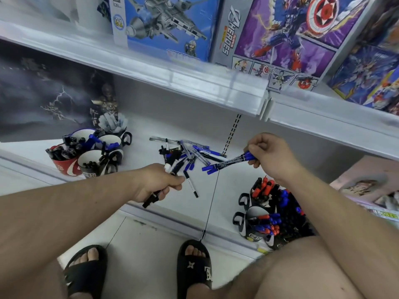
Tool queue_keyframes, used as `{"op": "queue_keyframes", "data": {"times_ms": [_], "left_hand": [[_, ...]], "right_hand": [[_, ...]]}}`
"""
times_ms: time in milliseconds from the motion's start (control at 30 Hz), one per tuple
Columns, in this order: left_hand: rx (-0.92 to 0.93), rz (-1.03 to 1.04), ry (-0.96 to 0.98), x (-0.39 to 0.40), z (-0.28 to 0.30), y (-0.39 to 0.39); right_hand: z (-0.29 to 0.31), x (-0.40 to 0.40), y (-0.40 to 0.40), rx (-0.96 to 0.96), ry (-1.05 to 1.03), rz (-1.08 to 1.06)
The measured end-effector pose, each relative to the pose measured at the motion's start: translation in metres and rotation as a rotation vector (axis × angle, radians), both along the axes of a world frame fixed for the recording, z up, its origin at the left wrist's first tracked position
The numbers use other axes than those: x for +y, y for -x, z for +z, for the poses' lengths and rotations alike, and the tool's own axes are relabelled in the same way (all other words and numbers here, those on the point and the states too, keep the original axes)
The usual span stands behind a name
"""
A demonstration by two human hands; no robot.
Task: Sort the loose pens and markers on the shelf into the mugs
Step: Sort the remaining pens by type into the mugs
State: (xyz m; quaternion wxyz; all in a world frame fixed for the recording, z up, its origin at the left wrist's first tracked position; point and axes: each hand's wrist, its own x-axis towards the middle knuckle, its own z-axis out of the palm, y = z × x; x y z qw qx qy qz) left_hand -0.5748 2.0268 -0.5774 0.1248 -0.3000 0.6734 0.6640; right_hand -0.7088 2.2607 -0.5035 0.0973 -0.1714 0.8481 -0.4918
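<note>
A heap of loose pens and markers [187,152] lies on the white shelf [228,186] between my hands. My left hand [157,182] grips a bundle of black and white markers [172,167]; their ends stick out below at the shelf's front edge. My right hand [269,154] holds a few blue-capped markers [224,164], pointing left over the heap. One white pen [191,184] lies apart near my left hand. Mugs on the left [90,162] hold black and blue pens. Mugs on the right [254,223] hold red, blue and black ones.
An upper shelf edge [194,80] overhangs the work area, loaded with toy boxes [280,33]. A dark figurine [105,104] stands behind the left mugs. A pink box [367,182] sits at far right. My sandalled feet [194,268] are on the floor below.
</note>
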Motion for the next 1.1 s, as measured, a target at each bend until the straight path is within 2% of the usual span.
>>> {"op": "queue_keyframes", "data": {"times_ms": [100,167,300,400,533,733,867,1100], "left_hand": [[-0.003,0.238,-0.414,0.025,-0.011,0.015],[-0.02,0.265,-0.628,0.048,-0.024,0.017],[0.025,0.301,-0.904,0.089,-0.043,0.006],[0.109,0.387,-0.996,0.098,-0.048,0.0],[0.187,0.426,-0.949,0.093,-0.049,0.0],[0.219,0.285,-0.674,0.111,-0.048,0.007],[0.214,0.309,-0.468,0.121,-0.055,0.02],[0.207,0.419,-0.346,0.119,-0.079,0.037]], "right_hand": [[-0.003,0.005,-0.002,0.021,-0.035,0.085],[-0.006,0.007,-0.004,0.036,-0.079,0.134],[-0.009,0.012,-0.002,0.067,-0.173,0.225],[-0.01,0.014,0.002,0.087,-0.257,0.276],[-0.011,0.018,0.006,0.076,-0.265,0.298],[-0.011,0.027,0.013,0.017,-0.336,0.27],[-0.01,0.046,0.029,0.083,-0.441,0.157],[-0.066,0.121,0.02,0.2,-0.508,-0.059]]}}
